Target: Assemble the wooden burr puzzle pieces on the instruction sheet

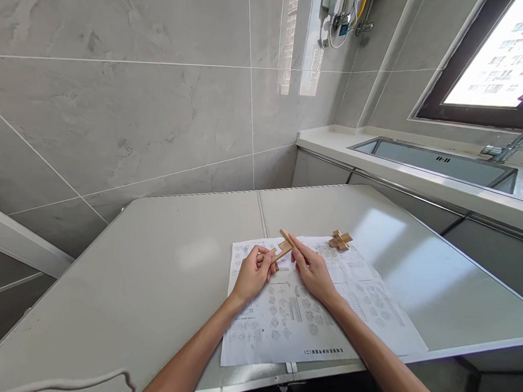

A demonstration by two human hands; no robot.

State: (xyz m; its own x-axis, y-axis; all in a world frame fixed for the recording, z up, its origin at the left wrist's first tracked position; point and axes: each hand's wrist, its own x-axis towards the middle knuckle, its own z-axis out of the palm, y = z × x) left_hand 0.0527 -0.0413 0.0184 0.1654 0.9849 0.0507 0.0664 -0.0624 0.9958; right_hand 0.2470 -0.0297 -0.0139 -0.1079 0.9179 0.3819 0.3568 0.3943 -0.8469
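"As I watch from afar, what is being gripped?"

"My left hand [255, 271] is clamped on a notched wooden piece [281, 253] above a printed sheet [281, 342]; my right hand [312, 271] pinches a slim wooden stick [286, 237], and the two pieces appear to touch."

"And nearby?"

"A crossed wooden assembly [340, 240], at the sheet's far edge beyond my right hand; the sheet lies on a pale bench [170, 290]."
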